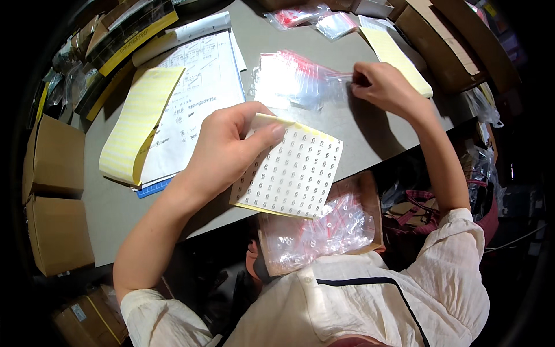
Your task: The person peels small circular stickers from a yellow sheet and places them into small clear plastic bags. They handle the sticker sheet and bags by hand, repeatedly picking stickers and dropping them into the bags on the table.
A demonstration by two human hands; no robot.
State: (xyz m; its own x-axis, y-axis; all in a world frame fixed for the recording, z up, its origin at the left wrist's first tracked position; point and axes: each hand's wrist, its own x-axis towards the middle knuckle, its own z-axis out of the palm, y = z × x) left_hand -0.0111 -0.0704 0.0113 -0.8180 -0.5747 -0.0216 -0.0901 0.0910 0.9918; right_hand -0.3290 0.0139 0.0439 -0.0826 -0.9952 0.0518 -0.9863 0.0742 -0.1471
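My left hand [234, 144] pinches a folded sheet of stickers [289, 168], white with rows of small printed marks and a yellow backing at its edges. Its thumb lies over the top corner of the sheet. Beyond it, a fanned pile of clear zip bags [298, 81] with red strips lies on the grey table. My right hand [387, 87] is at the right end of that pile, fingers curled and pressed together; what they pinch, if anything, is too small to tell. Below the sticker sheet, a cardboard box [378, 222] contains many zip bags [329, 228] bearing small white labels.
Written papers [202, 87] on a blue clipboard [155, 188] lie at the left, partly under a yellow-striped sticker strip [139, 121]. Another yellow strip [399, 58] lies far right. More bags [295, 16] are at the back. Cardboard boxes [55, 156] flank the table [110, 214].
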